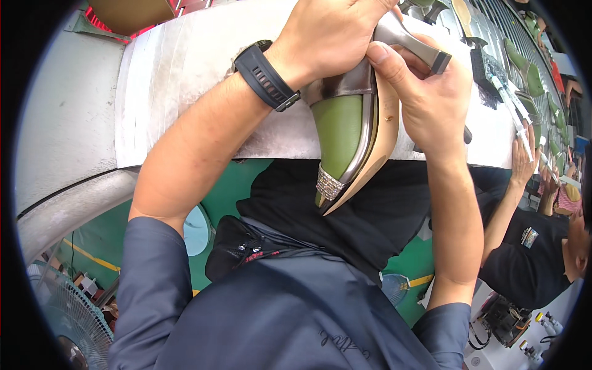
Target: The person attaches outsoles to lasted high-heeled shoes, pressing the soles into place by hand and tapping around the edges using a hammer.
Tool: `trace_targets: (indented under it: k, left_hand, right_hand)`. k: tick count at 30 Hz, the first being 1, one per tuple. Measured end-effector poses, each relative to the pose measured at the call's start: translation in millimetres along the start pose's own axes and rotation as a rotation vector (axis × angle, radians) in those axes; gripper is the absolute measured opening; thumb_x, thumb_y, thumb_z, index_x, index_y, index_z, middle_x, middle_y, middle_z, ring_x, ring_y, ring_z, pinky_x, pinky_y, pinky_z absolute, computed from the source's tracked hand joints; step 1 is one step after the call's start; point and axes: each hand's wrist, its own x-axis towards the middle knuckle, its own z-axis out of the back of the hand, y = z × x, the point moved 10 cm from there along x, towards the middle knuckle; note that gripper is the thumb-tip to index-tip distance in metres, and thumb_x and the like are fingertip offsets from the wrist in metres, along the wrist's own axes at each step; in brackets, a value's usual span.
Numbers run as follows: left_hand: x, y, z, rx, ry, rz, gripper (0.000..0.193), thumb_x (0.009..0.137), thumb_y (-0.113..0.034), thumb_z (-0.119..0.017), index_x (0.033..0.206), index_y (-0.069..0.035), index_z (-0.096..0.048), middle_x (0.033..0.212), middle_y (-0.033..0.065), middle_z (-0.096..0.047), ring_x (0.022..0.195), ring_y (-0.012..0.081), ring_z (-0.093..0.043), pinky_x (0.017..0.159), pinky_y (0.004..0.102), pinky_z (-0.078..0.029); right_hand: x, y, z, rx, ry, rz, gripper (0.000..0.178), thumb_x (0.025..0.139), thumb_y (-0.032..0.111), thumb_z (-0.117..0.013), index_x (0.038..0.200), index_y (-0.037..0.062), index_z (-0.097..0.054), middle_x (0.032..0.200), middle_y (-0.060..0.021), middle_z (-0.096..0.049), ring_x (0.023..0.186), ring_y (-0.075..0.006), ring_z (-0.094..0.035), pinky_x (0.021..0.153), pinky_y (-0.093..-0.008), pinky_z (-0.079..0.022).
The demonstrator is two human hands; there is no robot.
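Observation:
A green high-heeled shoe (338, 126) hangs toe down between my hands, over the near edge of the white work table. It has a dark metallic back part, a tan sole, a glittering band near the pointed toe and a grey heel (412, 46) with a black tip. My left hand (336, 38), below a black wristwatch (266, 77), is closed at the back of the shoe; some of its fingers are cut off or hidden at the top edge. My right hand (435, 92) grips the shoe near the heel, thumb pressed on the sole, other fingers curled behind the heel.
White work table (185, 55) spans the front. To the right, a conveyor carries several green shoe parts (524, 66) beside white syringe-like tubes (510, 102). A co-worker's hand (524, 151) rests there. A fan (68, 308) stands lower left; a light-blue round object (196, 231) is under the table.

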Motion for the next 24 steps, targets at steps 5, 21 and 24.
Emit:
trace_targets:
  k: [5, 21, 24]
  left_hand:
    - [2, 12, -2, 0.025, -0.014, 0.136, 0.055, 0.111, -0.042, -0.050, 0.090, 0.004, -0.072, 0.066, 0.0057, -0.060, 0.067, 0.0109, -0.053, 0.064, 0.0302, -0.047]
    - [1, 13, -2, -0.068, -0.049, 0.008, 0.055, 0.109, -0.042, -0.053, 0.087, 0.005, -0.071, 0.068, 0.0121, -0.066, 0.068, 0.0139, -0.060, 0.066, 0.0323, -0.050]
    - [2, 11, 1, 0.029, -0.032, 0.077, 0.054, 0.108, -0.043, -0.056, 0.090, 0.005, -0.072, 0.070, 0.0119, -0.067, 0.070, 0.0138, -0.061, 0.066, 0.0318, -0.050]
  right_hand:
    - [-10, 3, 5, 0.086, -0.156, 0.083, 0.033, 0.088, 0.022, -0.086, 0.104, -0.0035, -0.073, 0.084, -0.0043, -0.072, 0.073, -0.0078, -0.065, 0.065, -0.0230, -0.054]
    - [-28, -35, -18, 0.322, 0.087, -0.257, 0.039, 0.097, 0.027, -0.077, 0.117, -0.0049, -0.069, 0.092, -0.0039, -0.072, 0.079, -0.0053, -0.063, 0.069, -0.0221, -0.053]
    - [-34, -30, -16, 0.318, 0.068, -0.269, 0.041, 0.098, 0.027, -0.075, 0.121, -0.0053, -0.066, 0.095, -0.0041, -0.072, 0.082, -0.0058, -0.063, 0.072, -0.0220, -0.053]
